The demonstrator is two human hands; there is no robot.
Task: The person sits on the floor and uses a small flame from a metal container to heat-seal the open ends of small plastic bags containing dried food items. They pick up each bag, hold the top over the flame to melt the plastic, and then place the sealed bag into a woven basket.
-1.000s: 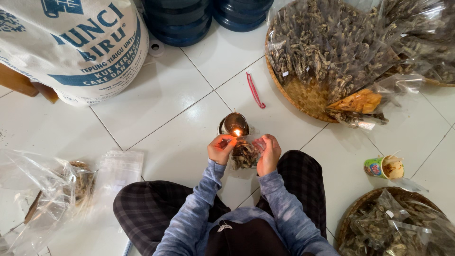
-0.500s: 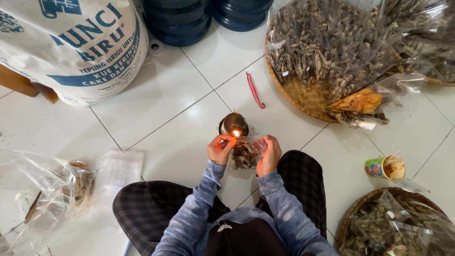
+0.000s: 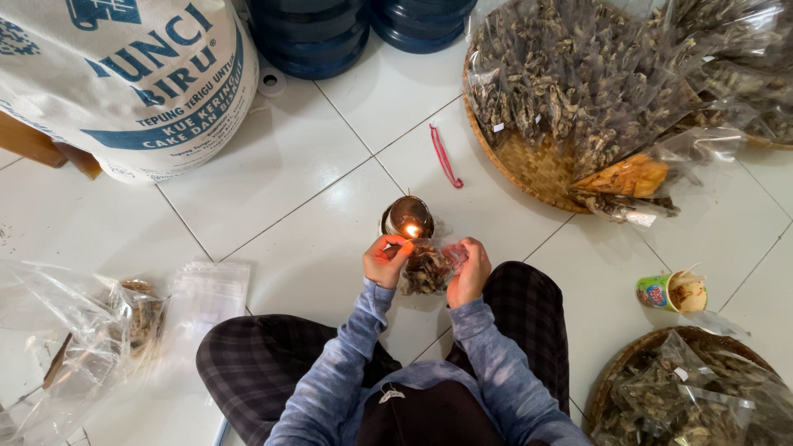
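Floor: white tiles (image 3: 330,165), sat upon cross-legged.
Surroundings: flour sack (image 3: 124,74), woven tray (image 3: 529,165).
Packet: small plastic packet (image 3: 429,268) held over the lamp flame (image 3: 409,230).
Grip: pinched closed by left hand (image 3: 386,260) and right hand (image 3: 469,272).

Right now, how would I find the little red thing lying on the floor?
Find the big woven tray piled with bagged dried food. On the white tiles just left of its rim lies a thin red band, long and looped. It is the only red thing there.
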